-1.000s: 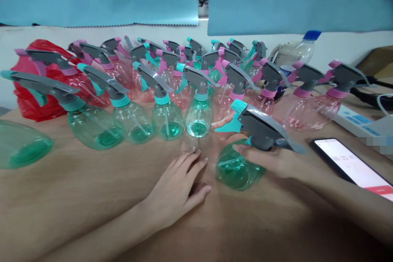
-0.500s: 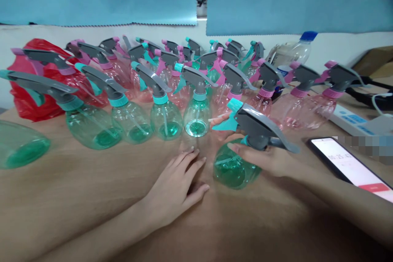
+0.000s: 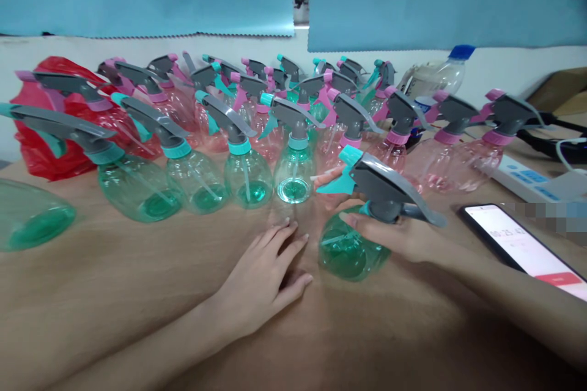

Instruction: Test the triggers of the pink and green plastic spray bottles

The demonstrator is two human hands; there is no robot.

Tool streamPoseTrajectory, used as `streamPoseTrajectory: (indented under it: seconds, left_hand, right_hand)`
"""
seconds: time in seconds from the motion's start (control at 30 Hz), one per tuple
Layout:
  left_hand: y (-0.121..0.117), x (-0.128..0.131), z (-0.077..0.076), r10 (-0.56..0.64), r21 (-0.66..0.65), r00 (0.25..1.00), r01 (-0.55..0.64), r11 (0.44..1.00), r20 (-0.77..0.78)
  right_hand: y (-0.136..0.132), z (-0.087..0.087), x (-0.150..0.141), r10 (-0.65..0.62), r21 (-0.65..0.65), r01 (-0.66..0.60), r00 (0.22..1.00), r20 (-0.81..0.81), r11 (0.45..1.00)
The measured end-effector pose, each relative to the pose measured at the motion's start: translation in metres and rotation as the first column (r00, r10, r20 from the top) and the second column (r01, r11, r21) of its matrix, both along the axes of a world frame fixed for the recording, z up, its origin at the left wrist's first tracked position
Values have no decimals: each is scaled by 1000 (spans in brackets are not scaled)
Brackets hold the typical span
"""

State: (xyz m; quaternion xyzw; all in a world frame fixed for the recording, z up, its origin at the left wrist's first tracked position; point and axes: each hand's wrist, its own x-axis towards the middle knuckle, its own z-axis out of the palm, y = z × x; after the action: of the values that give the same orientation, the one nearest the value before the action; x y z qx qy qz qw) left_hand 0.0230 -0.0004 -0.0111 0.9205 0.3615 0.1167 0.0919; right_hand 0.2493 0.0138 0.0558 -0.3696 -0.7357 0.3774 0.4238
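At left, a red bag (image 3: 55, 140) stood behind a row of green bottles (image 3: 197, 183). The left hand (image 3: 266, 272) lay palm-down on the table (image 3: 137, 293), fingers loosely spread. Beside it, the right hand (image 3: 403, 238) gripped a green sprayer (image 3: 351, 253) around its neck, before pink bottles (image 3: 479, 162) and near a phone (image 3: 523, 244).
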Motion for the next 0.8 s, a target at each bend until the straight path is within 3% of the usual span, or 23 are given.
streamPoseTrajectory:
  seconds: [0.37,0.8]
  left_hand:
    - [0,1,1,4,-10,1000,-4,1000,2]
    - [0,1,1,4,-7,1000,-4,1000,-29]
  right_hand:
    - [0,-2,0,-38,6,38,999,-8,999]
    - [-1,0,0,10,-16,-10,999,-32,1000]
